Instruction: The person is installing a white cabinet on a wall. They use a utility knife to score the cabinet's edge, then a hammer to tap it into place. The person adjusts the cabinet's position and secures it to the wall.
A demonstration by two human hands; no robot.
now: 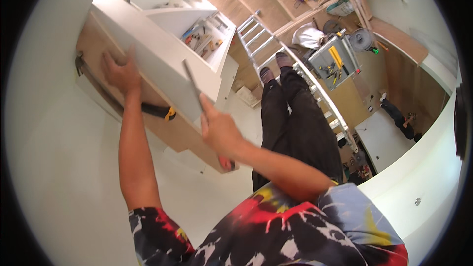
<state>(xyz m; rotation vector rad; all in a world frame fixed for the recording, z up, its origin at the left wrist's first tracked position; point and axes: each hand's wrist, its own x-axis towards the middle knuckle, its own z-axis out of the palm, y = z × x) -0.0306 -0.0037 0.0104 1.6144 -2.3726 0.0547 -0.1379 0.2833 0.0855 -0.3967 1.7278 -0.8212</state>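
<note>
Hammer [100,87] lies on plywood board [165,129], left of left hand. Left hand [122,74], fingers apart, seems rested on board against white panel [165,81]; blurred. Black-and-yellow tool [160,112] sits below-right of it. Thin dark bar [192,81], kind unclear, angles up from right hand [218,127], which is clamped round its lower end. Red-and-black tool [226,163] below right hand. Risk: bumping the narrow board could drop loose tools; slack grip could let bar gouge panel.
</note>
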